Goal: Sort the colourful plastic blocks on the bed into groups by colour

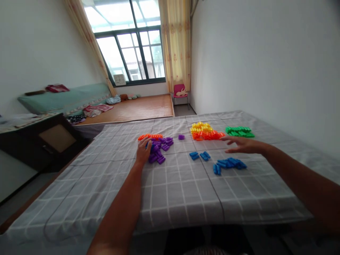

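My left hand (144, 150) is at the left edge of a loose pile of small purple plastic pieces (158, 150). Its fingers curl round a blue plastic piece (149, 145), of which only a part shows. Just behind that hand lies a row of orange pieces (150, 136). My right hand (240, 145) hovers with fingers apart and nothing in them, close to the right end of an orange-red heap (208, 135). Below it on the cloth is a group of blue pieces (231, 163), with smaller blue clusters (199, 155) to the left.
Yellow pieces (201, 126) adjoin the orange-red heap, and green pieces (239, 131) lie farther right. A single purple cluster (181, 137) sits apart. The grey checked cloth (183, 187) covers the table. A white wall (265, 63) runs along the right; a bed (143, 107) stands beyond.
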A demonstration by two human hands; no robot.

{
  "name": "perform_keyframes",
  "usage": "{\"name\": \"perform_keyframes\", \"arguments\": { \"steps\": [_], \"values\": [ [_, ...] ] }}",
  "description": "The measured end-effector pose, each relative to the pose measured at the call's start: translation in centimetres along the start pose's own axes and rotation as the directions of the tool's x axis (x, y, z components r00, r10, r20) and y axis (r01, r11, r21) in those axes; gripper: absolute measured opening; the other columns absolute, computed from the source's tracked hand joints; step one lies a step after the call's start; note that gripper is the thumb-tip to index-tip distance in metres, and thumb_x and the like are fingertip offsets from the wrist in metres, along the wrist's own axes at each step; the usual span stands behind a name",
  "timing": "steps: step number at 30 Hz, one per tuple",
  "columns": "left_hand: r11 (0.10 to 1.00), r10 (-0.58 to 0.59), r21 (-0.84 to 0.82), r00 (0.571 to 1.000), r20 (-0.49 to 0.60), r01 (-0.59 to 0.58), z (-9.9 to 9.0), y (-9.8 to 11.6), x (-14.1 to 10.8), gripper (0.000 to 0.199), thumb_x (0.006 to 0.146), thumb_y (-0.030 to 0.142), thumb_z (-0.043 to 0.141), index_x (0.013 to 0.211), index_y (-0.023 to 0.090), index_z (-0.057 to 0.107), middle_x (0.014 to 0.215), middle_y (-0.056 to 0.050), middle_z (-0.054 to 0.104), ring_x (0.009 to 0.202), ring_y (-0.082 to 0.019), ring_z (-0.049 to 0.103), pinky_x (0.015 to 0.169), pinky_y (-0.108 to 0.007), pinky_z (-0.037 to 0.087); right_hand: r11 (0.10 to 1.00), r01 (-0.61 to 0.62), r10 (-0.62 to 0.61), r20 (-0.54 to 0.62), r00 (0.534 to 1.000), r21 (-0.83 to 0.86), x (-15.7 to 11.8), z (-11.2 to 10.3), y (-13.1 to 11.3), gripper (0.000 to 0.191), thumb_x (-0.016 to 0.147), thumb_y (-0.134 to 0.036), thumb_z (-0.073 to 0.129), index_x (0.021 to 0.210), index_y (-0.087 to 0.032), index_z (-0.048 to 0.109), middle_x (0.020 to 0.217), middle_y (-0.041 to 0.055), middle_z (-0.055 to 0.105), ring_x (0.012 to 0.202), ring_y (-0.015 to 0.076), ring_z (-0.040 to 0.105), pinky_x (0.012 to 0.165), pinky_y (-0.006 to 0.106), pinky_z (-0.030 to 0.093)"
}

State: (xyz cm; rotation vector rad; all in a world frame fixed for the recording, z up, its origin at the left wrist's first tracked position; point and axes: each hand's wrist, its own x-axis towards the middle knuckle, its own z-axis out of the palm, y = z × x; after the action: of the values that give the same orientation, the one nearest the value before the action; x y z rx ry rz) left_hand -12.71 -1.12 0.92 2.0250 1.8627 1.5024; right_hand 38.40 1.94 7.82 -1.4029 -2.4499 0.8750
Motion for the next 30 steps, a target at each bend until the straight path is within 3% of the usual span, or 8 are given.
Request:
{"name": "perform_keyframes", "arguments": {
  "steps": [5,8,11,14,19,21,24,30],
  "values": [
    [0.993,0.121,-0.005,0.987,0.103,-0.121,0.9,4.2,0.5,0.036,0.094,0.042,0.043,0.105,0.019,0.07,0.119,-0.008,0.066,0.118,-0.021,0.056,0.109,-0.043,0.039,0.985,-0.042,0.073,0.18,0.981,-0.17,-4.6,1.4,3.2,0.105,0.055,-0.056,0.079,0.147,-0.024,0.042,0.15,0.0143,0.042,0.128,0.0392,0.048,0.103,0.047,0.044],
    [0.969,0.245,-0.036,0.94,0.238,-0.243,2.3,7.4,0.4,0.032,0.094,0.039,0.047,0.106,0.021,0.07,0.122,-0.008,0.064,0.119,-0.021,0.056,0.108,-0.043,0.041,0.969,0.044,-0.009,0.141,0.99,-0.241,-2.5,3.7,1.6,0.106,0.051,-0.05,0.082,0.145,-0.017,0.045,0.148,0.0172,0.043,0.137,0.0388,0.037,0.112,0.047,0.032],
    [0.923,0.382,-0.095,0.865,0.325,-0.372,3.5,10.7,-0.5,0.027,0.093,0.035,0.049,0.106,0.023,0.069,0.123,-0.008,0.064,0.12,-0.022,0.056,0.108,-0.044,0.041,0.969,0.122,-0.111,0.06,0.992,-0.216,2.0,6.3,-1.3,0.094,0.055,-0.044,0.083,0.139,-0.015,0.052,0.142,0.0186,0.049,0.131,0.0365,0.045,0.109,0.045,0.036],
    [0.856,0.511,-0.144,0.77,0.381,-0.497,4.1,13.9,-2.3,0.027,0.094,0.031,0.049,0.111,0.024,0.068,0.125,-0.008,0.063,0.122,-0.021,0.054,0.107,-0.043,0.041,0.968,0.229,-0.236,-0.067,0.969,-0.101,7.2,9.0,-4.8,0.07,0.062,-0.033,0.079,0.128,-0.018,0.061,0.13,0.0155,0.06,0.121,0.0344,0.054,0.104,0.047,0.042],
    [0.678,0.658,-0.177,0.481,0.58,-0.713,4.1,17.0,-5.7,0.036,0.09,0.037,0.054,0.125,0.029,0.062,0.14,-0.006,0.053,0.137,-0.027,0.038,0.113,-0.049,0.032,0.874,0.406,-0.357,-0.215,0.909,0.268,12.1,11.3,-8.3,0.056,0.079,-0.025,0.064,0.134,-0.025,0.053,0.135,0.0097,0.057,0.111,0.024,0.062,0.087,0.04,0.054],
    [0.66,0.634,-0.152,0.436,0.639,-0.736,3.9,17.0,-6.1,0.042,0.091,0.039,0.053,0.132,0.03,0.056,0.146,-0.006,0.048,0.139,-0.027,0.034,0.114,-0.05,0.029,0.861,0.418,-0.352,-0.254,0.901,0.29,12.3,10.4,-7.4,0.05,0.083,-0.029,0.061,0.133,-0.024,0.054,0.134,0.0092,0.058,0.113,0.023,0.061,0.09,0.04,0.054],
    [0.686,0.585,-0.12,0.447,0.677,-0.717,3.9,16.6,-5.7,0.04,0.095,0.038,0.047,0.134,0.03,0.055,0.147,-0.005,0.047,0.139,-0.025,0.036,0.113,-0.049,0.03,0.917,0.343,-0.259,-0.354,0.899,0.201,11.3,6.8,-3.2,0.049,0.083,-0.03,0.063,0.131,-0.022,0.056,0.128,0.0096,0.062,0.114,0.0239,0.061,0.099,0.043,0.049],
    [0.722,0.557,-0.195,0.39,0.734,-0.664,6.5,18.4,-4.9,0.041,0.094,0.042,0.048,0.133,0.031,0.055,0.147,-0.006,0.047,0.136,-0.025,0.04,0.11,-0.046,0.035,0.976,-0.211,0.157,-0.499,0.853,-0.053,6.4,-4.5,7.9,0.052,0.08,-0.035,0.071,0.128,-0.021,0.057,0.131,0.0121,0.057,0.113,0.0251,0.059,0.095,0.038,0.051]
  ]
}}
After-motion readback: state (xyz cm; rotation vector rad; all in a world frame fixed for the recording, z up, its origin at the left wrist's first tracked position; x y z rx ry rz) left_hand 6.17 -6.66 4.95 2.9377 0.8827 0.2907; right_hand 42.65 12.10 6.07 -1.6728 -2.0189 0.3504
